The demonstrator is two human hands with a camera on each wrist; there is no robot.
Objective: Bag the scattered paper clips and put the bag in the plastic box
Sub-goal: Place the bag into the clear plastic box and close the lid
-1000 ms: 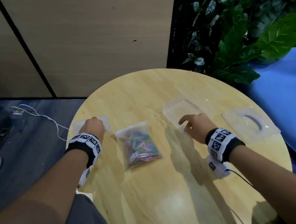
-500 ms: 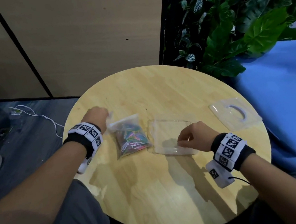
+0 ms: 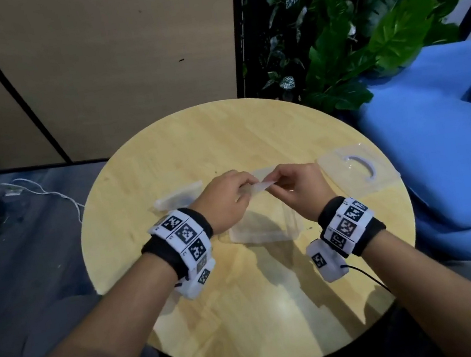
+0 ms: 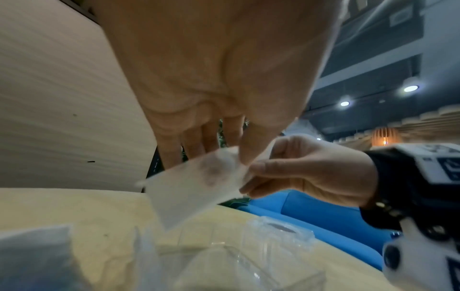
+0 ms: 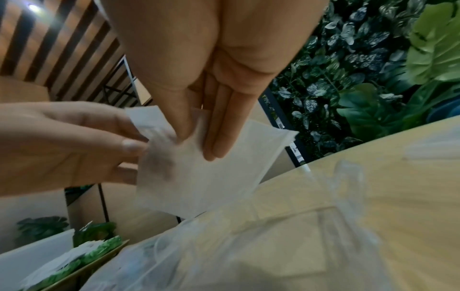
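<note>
Left hand (image 3: 225, 201) and right hand (image 3: 297, 188) meet above table (image 3: 249, 315) center, each pinching top edge of small translucent bag (image 4: 196, 185) between thumb and fingers. Bag hangs off the surface, long axis roughly 10-to-4 in left wrist view, lower corner pointing down at clear plastic box (image 3: 264, 229) just below the hands. Stack of spare bags (image 3: 178, 198) at 9 o'clock of hands; box lid (image 3: 356, 171) at 3 o'clock. Wristband markers unreadable. No paper clips discernible in the bag.

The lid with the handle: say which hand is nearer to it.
Right. The right hand is just beside the lid, toward the table's middle; the left hand lies beyond it, farther from the lid.
</note>
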